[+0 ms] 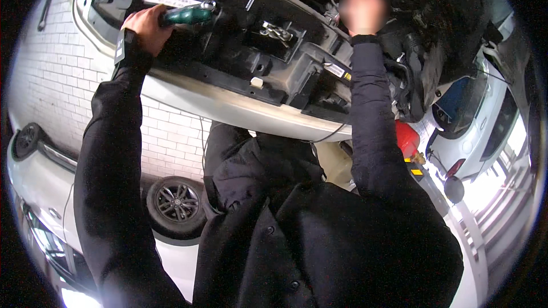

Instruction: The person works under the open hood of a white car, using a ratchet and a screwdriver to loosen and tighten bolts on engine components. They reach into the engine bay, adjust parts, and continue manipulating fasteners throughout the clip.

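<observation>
Both hands raised to the underside of a lifted car's front end.

Nearest are the black jacket [319,239] and sleeves, reaching up from the lower edge. The left hand [147,27] is wrapped tight round the green handle of a screwdriver [189,15], whose tip lies against the black plastic undertray [240,51], just above the white bumper edge [228,108]. The right hand [363,8] is blurred; whether it is spread or gripping cannot be told, though it sits up against the panel's far side. The panel looks in place, so fastener work seems unfinished. Beyond stand a white brick wall [57,74] and parked white cars [479,125].
</observation>
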The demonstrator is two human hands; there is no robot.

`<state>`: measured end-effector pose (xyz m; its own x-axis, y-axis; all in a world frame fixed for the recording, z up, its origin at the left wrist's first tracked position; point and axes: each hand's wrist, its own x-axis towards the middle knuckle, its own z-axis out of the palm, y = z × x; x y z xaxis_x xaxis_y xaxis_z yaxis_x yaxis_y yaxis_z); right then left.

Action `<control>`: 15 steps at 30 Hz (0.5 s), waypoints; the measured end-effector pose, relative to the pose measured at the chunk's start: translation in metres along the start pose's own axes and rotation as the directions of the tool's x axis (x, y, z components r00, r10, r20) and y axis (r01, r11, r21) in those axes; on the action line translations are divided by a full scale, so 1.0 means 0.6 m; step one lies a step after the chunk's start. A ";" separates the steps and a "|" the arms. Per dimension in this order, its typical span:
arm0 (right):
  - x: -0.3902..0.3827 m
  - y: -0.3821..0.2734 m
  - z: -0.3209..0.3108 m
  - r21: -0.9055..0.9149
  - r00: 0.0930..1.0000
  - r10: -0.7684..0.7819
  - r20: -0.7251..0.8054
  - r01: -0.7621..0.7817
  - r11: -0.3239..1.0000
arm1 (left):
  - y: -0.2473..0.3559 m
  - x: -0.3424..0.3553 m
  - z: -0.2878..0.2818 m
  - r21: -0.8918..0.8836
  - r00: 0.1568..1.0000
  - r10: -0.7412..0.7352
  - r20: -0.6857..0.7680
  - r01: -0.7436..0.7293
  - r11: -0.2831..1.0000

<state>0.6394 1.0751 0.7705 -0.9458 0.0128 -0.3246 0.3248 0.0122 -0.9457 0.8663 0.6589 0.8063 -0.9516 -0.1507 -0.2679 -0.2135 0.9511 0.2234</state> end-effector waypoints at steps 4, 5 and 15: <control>-0.020 -0.052 0.109 0.150 0.984 -0.046 0.174 0.020 0.989 | 0.000 0.000 -0.004 0.002 0.999 -0.022 0.043 0.022 1.000; -0.006 -0.033 0.123 0.172 0.974 -0.027 0.224 -0.012 0.985 | 0.006 0.007 -0.007 0.001 0.998 -0.017 0.061 0.017 1.000; 0.003 0.043 0.365 -0.062 0.967 -0.019 0.254 0.036 0.997 | 0.002 0.005 -0.006 -0.014 0.995 -0.030 0.093 0.031 0.999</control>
<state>0.6446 0.8565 0.7421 -0.9228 -0.2417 -0.3002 0.2908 0.0742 -0.9539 0.8622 0.6589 0.8093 -0.9202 -0.1531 -0.3603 -0.2459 0.9422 0.2277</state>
